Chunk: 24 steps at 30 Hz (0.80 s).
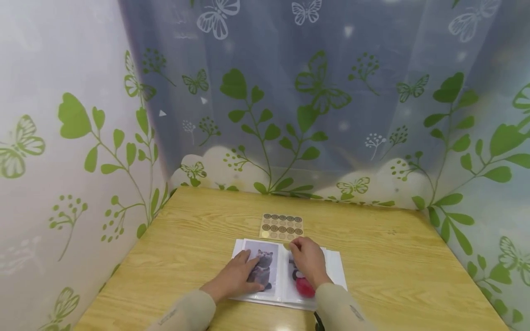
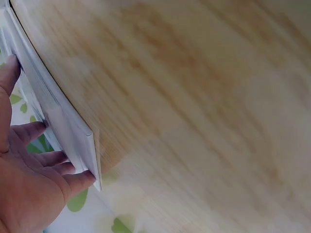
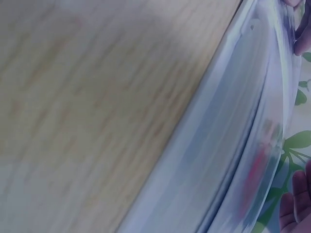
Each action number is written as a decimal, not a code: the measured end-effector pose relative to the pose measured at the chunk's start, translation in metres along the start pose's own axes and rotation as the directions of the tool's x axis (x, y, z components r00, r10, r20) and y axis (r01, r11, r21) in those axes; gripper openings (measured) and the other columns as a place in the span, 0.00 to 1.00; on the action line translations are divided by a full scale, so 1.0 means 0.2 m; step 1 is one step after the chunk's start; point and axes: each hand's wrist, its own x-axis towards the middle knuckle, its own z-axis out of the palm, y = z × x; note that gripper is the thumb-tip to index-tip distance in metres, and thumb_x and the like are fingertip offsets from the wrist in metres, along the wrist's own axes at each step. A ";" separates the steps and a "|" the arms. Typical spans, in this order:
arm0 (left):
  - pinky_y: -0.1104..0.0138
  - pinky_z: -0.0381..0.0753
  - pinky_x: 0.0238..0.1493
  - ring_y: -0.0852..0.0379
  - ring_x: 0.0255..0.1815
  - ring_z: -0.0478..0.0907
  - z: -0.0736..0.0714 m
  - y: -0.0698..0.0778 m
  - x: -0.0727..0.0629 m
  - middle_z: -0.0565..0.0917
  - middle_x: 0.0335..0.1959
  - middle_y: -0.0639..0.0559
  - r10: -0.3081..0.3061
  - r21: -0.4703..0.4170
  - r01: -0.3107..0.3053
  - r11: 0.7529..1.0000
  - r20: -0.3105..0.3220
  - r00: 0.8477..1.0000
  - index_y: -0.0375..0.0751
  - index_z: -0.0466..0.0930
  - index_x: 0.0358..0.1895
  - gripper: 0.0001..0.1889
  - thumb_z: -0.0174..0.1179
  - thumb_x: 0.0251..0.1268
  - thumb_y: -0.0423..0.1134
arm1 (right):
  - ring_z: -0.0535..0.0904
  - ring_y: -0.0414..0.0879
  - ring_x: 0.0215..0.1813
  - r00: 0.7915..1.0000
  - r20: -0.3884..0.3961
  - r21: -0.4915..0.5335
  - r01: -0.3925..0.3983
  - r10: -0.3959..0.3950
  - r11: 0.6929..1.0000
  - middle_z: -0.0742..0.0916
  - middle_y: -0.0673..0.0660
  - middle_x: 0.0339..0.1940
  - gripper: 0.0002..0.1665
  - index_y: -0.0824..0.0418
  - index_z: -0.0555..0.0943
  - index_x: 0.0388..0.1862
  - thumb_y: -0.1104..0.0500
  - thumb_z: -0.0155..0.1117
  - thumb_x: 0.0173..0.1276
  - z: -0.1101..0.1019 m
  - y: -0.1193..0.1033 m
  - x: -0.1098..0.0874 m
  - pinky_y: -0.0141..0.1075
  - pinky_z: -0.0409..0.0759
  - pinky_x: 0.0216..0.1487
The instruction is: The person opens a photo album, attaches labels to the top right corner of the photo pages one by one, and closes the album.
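An open photo album [image 1: 283, 280] with white page edges lies on the table. Its left page shows a photo of a grey cat [image 1: 265, 262]; the right page has a picture with a red, fluffy-looking part [image 1: 305, 288]. My left hand [image 1: 238, 276] rests with spread fingers on the left page, over the edge of the cat photo. Near the top of the right page, the thumb and forefinger of my right hand [image 1: 309, 259] pinch a small yellowish round sticker [image 1: 286, 246]. That hand and its forearm cover part of the right picture.
Just beyond the album lies a sheet of round stickers [image 1: 282, 226], with dark and pale circles in rows. The wood-grain table [image 1: 393, 266] is bordered by a curtain [image 1: 277, 138] printed with leaves and butterflies.
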 end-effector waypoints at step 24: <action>0.44 0.59 0.72 0.32 0.73 0.58 0.03 -0.01 0.00 0.61 0.72 0.27 -0.007 0.051 0.007 0.999 -0.004 1.000 0.33 0.67 0.71 0.44 0.66 0.59 0.60 | 0.73 0.43 0.28 0.992 0.008 -0.157 0.128 -0.128 0.979 0.79 0.51 0.29 0.07 0.56 0.82 0.33 0.56 0.64 0.70 0.10 -0.02 0.12 0.41 0.76 0.32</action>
